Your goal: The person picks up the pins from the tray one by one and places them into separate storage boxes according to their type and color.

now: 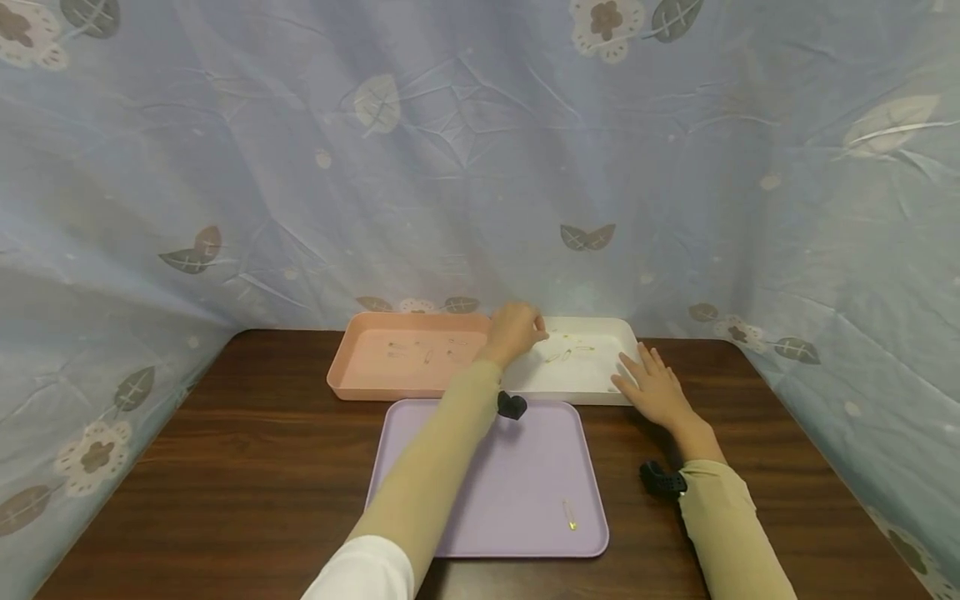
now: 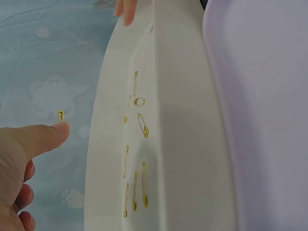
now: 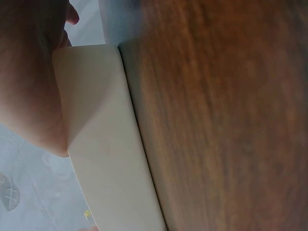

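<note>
My left hand (image 1: 513, 329) reaches over the inner edges of the pink and white trays. In the left wrist view its thumb and finger pinch a gold safety pin (image 2: 60, 114), raised above the tray. Several more gold safety pins (image 2: 143, 126) lie spread on the floor of the white tray (image 1: 611, 392). My right hand (image 1: 656, 392) rests at that tray's right edge with its fingers extended; in the right wrist view the hand (image 3: 33, 91) touches the tray wall (image 3: 108, 144).
The pink tray (image 1: 360, 379), left of the white one, holds several small pins. A lilac tray (image 1: 517, 467) lies in front, with one safety pin (image 1: 571, 518) near its lower right corner. Behind the brown wooden table (image 1: 225, 467) hangs a patterned blue cloth (image 1: 450, 167).
</note>
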The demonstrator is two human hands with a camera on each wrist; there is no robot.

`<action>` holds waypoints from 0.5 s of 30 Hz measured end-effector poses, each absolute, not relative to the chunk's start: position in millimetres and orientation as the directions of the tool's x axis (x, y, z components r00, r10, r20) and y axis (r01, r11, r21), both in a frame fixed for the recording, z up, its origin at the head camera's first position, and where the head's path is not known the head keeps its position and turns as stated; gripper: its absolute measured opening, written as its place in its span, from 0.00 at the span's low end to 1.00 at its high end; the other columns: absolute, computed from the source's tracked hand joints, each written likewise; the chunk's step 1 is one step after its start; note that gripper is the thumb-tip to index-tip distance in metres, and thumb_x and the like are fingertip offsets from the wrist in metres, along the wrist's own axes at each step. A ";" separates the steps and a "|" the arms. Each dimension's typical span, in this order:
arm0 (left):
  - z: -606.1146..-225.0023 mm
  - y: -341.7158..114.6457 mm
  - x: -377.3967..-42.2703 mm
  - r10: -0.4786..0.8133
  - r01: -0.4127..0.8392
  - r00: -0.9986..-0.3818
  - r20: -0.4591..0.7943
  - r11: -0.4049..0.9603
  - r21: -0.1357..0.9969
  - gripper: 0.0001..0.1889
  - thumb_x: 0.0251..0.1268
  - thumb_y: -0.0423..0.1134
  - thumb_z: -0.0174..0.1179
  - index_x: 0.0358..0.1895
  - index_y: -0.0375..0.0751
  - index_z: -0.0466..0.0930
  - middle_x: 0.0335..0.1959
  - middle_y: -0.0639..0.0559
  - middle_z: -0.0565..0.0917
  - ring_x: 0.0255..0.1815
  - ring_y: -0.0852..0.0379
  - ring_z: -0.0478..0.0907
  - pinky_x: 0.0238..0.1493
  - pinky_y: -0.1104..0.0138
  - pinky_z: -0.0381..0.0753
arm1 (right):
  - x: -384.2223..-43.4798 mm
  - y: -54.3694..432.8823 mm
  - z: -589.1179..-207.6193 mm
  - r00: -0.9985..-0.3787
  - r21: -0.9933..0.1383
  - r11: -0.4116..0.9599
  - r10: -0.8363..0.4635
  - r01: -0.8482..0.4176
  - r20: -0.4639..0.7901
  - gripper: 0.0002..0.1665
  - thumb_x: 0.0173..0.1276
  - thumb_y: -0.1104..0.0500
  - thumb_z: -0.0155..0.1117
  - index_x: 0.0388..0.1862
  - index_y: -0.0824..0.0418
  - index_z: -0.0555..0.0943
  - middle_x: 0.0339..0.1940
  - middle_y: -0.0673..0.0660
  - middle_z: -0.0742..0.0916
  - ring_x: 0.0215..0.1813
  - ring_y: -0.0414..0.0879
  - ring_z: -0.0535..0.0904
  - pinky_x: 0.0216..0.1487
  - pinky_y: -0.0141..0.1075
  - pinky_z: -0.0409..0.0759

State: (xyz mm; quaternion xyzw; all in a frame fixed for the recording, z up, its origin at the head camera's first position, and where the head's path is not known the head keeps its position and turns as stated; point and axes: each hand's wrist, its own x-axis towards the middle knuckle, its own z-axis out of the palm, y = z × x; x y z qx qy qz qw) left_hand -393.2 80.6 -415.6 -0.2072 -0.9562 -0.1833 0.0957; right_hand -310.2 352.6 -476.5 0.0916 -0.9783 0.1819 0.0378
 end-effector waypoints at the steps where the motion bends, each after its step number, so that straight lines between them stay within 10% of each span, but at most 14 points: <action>1: -415.5 82.0 -394.9 0.362 0.431 -0.897 0.255 0.847 0.312 0.08 0.60 0.50 0.67 0.33 0.52 0.85 0.42 0.56 0.86 0.49 0.52 0.79 0.55 0.57 0.75 | -309.9 352.5 -476.6 -0.980 -0.346 0.918 -0.166 -0.194 0.108 0.40 0.75 0.38 0.44 0.76 0.62 0.59 0.79 0.72 0.51 0.78 0.72 0.42 0.70 0.72 0.45; 15: -411.4 98.6 -409.2 0.368 0.427 -0.897 0.243 0.862 0.274 0.07 0.59 0.48 0.68 0.33 0.51 0.86 0.37 0.59 0.87 0.46 0.56 0.80 0.55 0.60 0.75 | -312.1 353.0 -478.2 -0.980 -0.327 0.925 -0.165 -0.192 0.108 0.40 0.76 0.39 0.44 0.76 0.62 0.59 0.79 0.72 0.50 0.78 0.72 0.42 0.70 0.72 0.45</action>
